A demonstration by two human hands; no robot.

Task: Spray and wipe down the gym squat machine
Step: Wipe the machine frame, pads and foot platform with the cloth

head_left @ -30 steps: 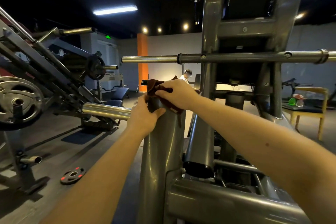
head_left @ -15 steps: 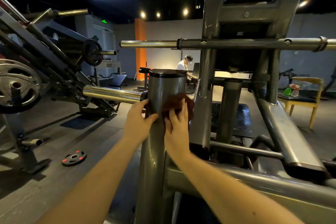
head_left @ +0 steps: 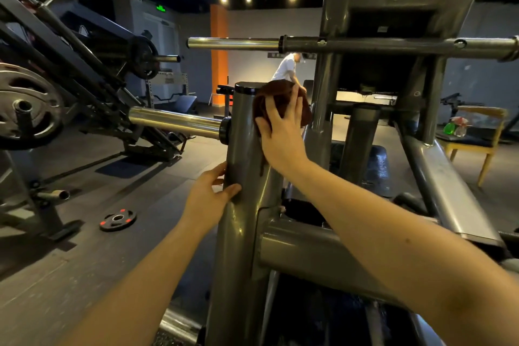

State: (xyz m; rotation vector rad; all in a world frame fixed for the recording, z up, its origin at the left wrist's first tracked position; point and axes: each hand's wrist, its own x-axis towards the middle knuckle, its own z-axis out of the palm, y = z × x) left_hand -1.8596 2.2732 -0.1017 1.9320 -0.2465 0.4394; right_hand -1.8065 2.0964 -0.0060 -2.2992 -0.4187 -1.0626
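Brown cloth (head_left: 280, 95) is center frame, near the top of the squat machine's upright post (head_left: 243, 135). It's soft and light, so I'd say no pinch is needed: the right grip (head_left: 280, 135) lies flat, fingers spread, pressing it to the steel. The left grip (head_left: 209, 194) wraps the post lower down, which looks rigid and makes a solid brace. Count: one cloth, two grips, one small weight plate (head_left: 118, 218) on the floor, lower left.

squat machine post (head_left: 241, 149): grey, upright, black-capped | cloth (head_left: 278, 91): brown, bunched against post's upper right
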